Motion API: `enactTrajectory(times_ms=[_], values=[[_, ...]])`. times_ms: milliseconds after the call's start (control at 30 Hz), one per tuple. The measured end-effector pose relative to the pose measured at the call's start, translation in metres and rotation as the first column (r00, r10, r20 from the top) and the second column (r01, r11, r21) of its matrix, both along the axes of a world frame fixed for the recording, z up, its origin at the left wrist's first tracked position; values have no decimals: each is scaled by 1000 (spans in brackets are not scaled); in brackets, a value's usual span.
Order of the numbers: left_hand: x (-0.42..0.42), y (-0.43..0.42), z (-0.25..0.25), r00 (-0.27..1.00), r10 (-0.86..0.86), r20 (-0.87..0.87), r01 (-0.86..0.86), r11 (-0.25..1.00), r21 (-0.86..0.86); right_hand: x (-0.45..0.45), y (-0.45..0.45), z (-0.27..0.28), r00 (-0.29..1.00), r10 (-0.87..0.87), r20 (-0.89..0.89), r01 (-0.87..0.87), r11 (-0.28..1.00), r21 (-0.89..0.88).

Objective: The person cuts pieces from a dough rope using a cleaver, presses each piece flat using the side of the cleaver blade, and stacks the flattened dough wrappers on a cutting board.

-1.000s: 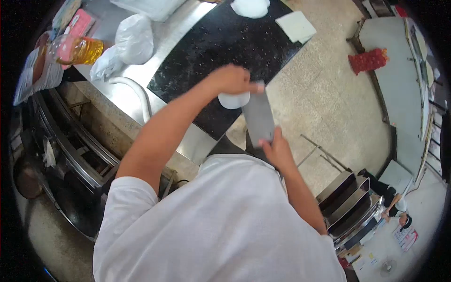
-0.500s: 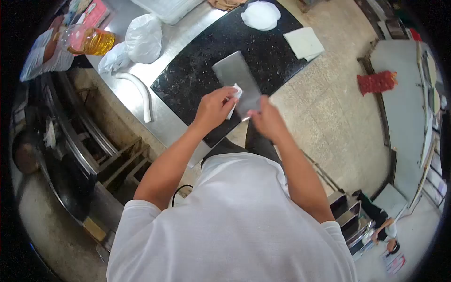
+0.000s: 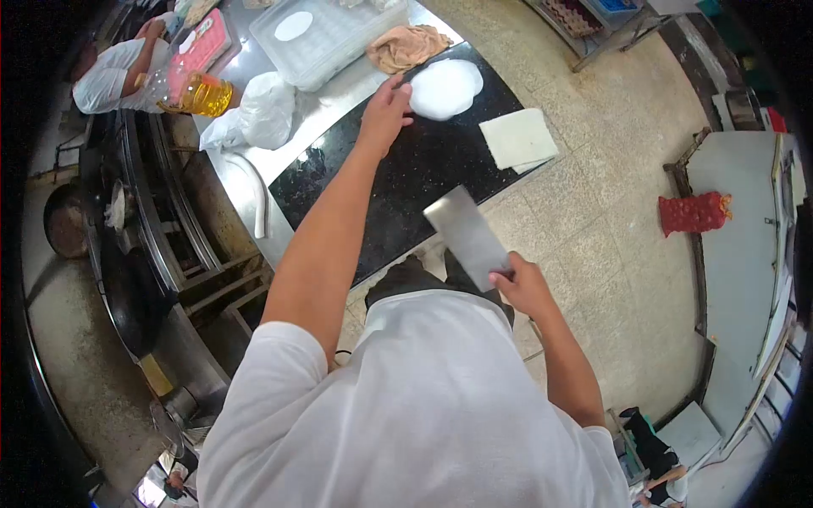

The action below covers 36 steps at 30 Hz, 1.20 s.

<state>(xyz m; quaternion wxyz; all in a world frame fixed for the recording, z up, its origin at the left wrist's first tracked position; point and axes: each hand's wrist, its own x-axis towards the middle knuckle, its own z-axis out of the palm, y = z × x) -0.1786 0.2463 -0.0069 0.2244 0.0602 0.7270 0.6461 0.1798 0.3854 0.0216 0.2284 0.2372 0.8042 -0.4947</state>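
My right hand (image 3: pixel 522 284) grips a cleaver (image 3: pixel 468 237) by its handle end, the broad steel blade pointing up and left over the near edge of the black board (image 3: pixel 398 186). My left hand (image 3: pixel 388 117) reaches to the far side of the board, beside a white, round-lobed flat pile (image 3: pixel 449 89). Its fingers are apart at the pile's left edge, with nothing visible in them. Whether the fingertips touch the pile is hard to see. Folded off-white cloths or sheets (image 3: pixel 518 140) lie at the board's right corner.
A crumpled brown cloth (image 3: pixel 408 48) and a clear plastic tub (image 3: pixel 326 51) sit behind the board. To the left are a white plastic bag (image 3: pixel 268 110), a curved white tube (image 3: pixel 254 193) and an oil bottle (image 3: pixel 207 95). Another person (image 3: pixel 118 76) stands far left.
My left hand has left the blade and moved up to the white pile; the small white piece it held no longer shows. My right hand has drawn the cleaver down and right.
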Motion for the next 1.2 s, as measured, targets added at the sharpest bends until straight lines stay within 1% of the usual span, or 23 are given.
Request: enactTrajectory(times_ms=[67,133,200,233,267,300,333,367,400,467,500,567,600,633,700,733,800,833,867,933,1033,1100,1200], values=[[4,3,-8,998,36,-57,-41,995,-92,7,16,5,959,-159,-235,159,987,-20],[12,-12,-18,990,76,-122,-99,976,-196,1,30,16,932,-224,-286,217,975,-55],[30,-46,-44,883,-150,-444,33,965,-262,-11,36,11,899,-281,-337,260,960,-106],[44,-67,-31,885,-134,-447,5,961,-278,-25,37,3,788,-469,-400,391,882,-264],[65,-92,-12,937,-195,-291,80,928,-364,-41,36,-6,645,-642,-414,484,763,-428],[81,-118,3,964,-236,-125,162,888,-430,-61,33,-18,662,-629,-408,455,769,-448],[91,-148,0,969,-211,-130,133,884,-448,-82,32,-31,608,-761,-226,559,613,-559],[101,-182,-13,970,-111,-218,7,905,-426,-93,28,-42,530,-847,-26,657,430,-619],[110,-211,-19,952,-12,-306,-113,915,-387,-96,23,-53,518,-852,76,734,397,-551],[119,-262,-12,845,132,-519,-426,753,-501,-98,4,-47,458,-881,119,739,304,-601],[114,-284,-15,841,147,-520,-435,754,-491,-96,-9,-42,426,-896,128,746,268,-609],[111,-327,-27,638,135,-758,-732,411,-543,-83,-40,-31,469,-879,85,728,330,-601],[105,-345,-33,645,152,-749,-727,421,-541,-77,-57,-23,503,-863,47,705,379,-600],[96,-360,-40,709,140,-691,-649,512,-562,-73,-77,-12,546,-834,75,716,418,-559],[89,-376,-33,844,146,-516,-470,665,-581,-67,-127,-1,725,-689,16,629,652,-422],[88,-384,-38,848,174,-501,-475,670,-571,-68,-155,3,802,-597,-9,550,744,-380],[79,-398,-45,832,105,-545,-413,774,-481,-87,-207,22,964,-264,20,262,947,-187],[76,-402,-41,839,57,-541,-383,768,-514,-100,-231,21,960,86,-265,-50,989,138],[74,-407,-40,839,65,-541,-383,775,-502,-114,-253,18,788,479,-386,-254,824,506],[67,-413,-40,847,-28,-530,-287,816,-502,-143,-307,30,774,576,-263,-345,732,588],[60,-421,-43,817,-161,-553,-222,798,-561,-178,-353,30,771,606,-195,-432,724,538],[62,-423,-41,845,-156,-512,-191,806,-560,-189,-362,26,806,592,-17,-512,710,483],[56,-429,-41,856,-161,-492,-149,833,-533,-169,-344,11,832,553,-42,-477,753,453]])
